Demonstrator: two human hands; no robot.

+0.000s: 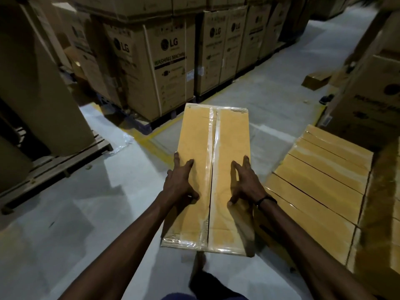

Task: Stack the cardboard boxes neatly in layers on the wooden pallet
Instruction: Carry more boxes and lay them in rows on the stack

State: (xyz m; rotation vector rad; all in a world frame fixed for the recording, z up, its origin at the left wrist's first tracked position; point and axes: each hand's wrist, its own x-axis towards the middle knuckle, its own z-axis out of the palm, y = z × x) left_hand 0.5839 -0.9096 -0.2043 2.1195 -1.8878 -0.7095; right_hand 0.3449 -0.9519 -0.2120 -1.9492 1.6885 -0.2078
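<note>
A long yellow cardboard box [194, 135], taped along its middle seam, lies lengthwise in front of me above the grey floor. My left hand [180, 182] rests flat on its left flap with fingers stretched forward. My right hand [245, 182] lies flat on its right flap, thumb spread toward the seam. To the right sits a stack of similar yellow boxes [320, 180] laid side by side in a layer; what they stand on is hidden. A wooden pallet [65, 163] lies at the left under tall cartons.
Tall brown appliance cartons [164, 68] line the back and left. More big cartons [372, 105] stand at the right. A small brown box [316, 80] lies on the floor far right. Yellow floor lines [151, 139] and plastic wrap [125, 141] lie ahead. My foot [205, 280] shows below the box.
</note>
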